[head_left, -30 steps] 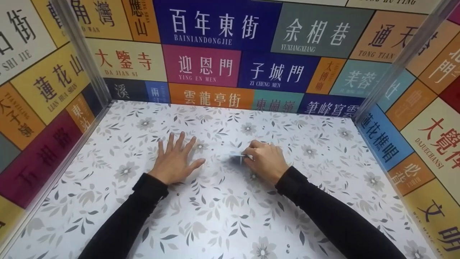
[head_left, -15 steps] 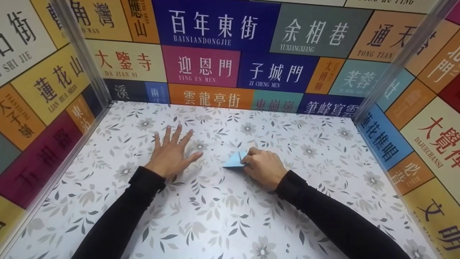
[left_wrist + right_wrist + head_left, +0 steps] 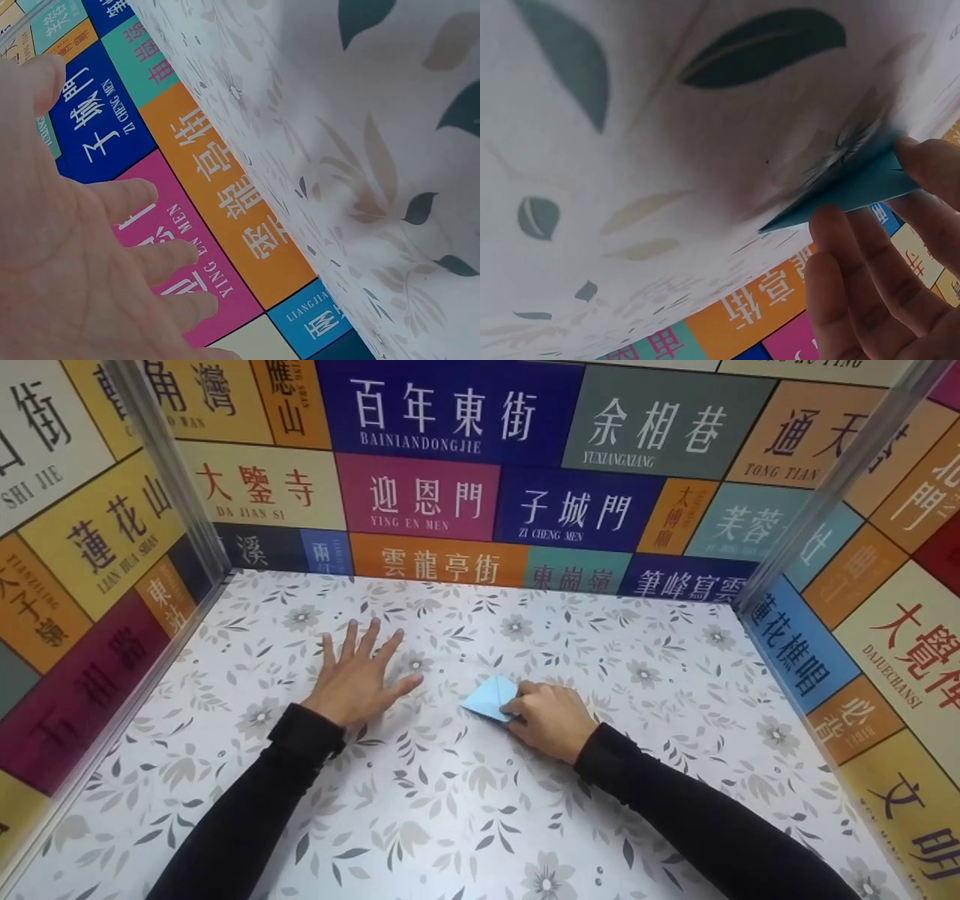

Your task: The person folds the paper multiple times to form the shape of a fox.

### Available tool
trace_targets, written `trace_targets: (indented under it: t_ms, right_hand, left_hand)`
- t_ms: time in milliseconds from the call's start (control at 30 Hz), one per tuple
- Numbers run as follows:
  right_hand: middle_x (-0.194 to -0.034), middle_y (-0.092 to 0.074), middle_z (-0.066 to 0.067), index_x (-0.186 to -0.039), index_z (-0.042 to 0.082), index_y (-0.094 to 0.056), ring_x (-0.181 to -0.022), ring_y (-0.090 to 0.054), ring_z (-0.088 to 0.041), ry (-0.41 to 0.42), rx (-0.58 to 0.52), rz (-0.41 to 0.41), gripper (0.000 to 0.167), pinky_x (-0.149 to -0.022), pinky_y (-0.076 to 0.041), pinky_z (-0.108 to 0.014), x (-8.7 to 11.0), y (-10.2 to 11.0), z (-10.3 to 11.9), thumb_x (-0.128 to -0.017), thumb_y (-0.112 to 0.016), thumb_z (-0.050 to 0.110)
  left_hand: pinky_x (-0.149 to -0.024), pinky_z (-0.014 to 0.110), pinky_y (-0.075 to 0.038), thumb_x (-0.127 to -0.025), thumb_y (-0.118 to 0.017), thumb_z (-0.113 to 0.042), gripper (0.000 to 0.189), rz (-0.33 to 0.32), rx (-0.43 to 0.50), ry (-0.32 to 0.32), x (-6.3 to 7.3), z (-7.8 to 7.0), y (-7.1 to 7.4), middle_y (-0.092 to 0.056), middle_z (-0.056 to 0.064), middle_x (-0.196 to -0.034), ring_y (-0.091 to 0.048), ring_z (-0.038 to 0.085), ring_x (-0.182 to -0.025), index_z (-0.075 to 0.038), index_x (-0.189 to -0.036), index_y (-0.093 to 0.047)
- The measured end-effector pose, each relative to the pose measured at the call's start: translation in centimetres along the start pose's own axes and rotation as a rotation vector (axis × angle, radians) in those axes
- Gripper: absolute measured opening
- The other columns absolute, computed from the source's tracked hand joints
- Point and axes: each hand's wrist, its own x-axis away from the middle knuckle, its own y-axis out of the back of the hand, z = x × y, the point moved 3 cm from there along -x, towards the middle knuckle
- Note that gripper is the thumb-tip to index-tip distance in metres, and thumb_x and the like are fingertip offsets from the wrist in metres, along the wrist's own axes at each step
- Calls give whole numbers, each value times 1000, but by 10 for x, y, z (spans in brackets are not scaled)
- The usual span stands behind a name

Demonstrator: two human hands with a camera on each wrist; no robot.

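A small piece of folded light-blue paper point(image 3: 489, 697) with a crease across it lies near the middle of the table in the head view. My right hand point(image 3: 553, 718) pinches its right side between thumb and curled fingers. In the right wrist view the folded paper point(image 3: 847, 191) is a narrow blue wedge, held low against the tabletop by the right hand point(image 3: 885, 277). To the left, apart from the paper, my left hand point(image 3: 358, 679) has its fingers spread. The left wrist view shows the palm side of that left hand point(image 3: 82, 247) with nothing in it.
The table point(image 3: 450, 825) has a white covering with grey flowers and leaves. Upright panels printed with coloured Chinese signs point(image 3: 420, 502) enclose its back and both sides. Clear corner strips point(image 3: 184, 487) join the panels.
The blue paper, blurred and edge-on a second ago, now shows a broad face as the right hand has turned it. The left hand moved slightly up and left, then stayed.
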Motion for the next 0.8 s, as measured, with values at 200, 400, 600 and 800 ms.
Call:
trace_targets:
  t_ms: [200,400,600,800]
  right_hand:
    - [-104,-82,-6,-122,18,-93,-83,-78,-27,-11,-5,34,29,-70,-66,-45,0,-2,1,-96,-96,30]
    - [-104,-81,-6,-124,17,-92,-80,-74,-23,-12,1,45,36,-68,-63,-44,1,-2,3,-97,-97,41]
    - [-102,-78,-5,-124,16,-92,-76,-69,-20,2,2,38,41,-64,-61,-41,3,-2,4,-96,-96,46]
    - [-101,-77,-5,-124,16,-92,-72,-66,-20,25,20,32,44,-62,-58,-41,6,-3,4,-97,-94,51]
  left_hand:
    - [-139,86,10,-114,-52,-76,94,23,6,5,-1,0,0,-6,21,-196,3,56,-182,-23,-187,-27]
    - [-140,85,10,-114,-50,-78,94,22,0,3,-2,0,1,-7,21,-197,3,55,-182,-23,-187,-27]
    - [-140,84,12,-114,-50,-78,94,31,7,8,-2,-1,1,-6,21,-197,5,54,-182,-23,-187,-27]
    - [-140,85,11,-114,-51,-78,94,31,12,4,-2,1,1,-8,21,-197,4,54,-182,-24,-187,-27]
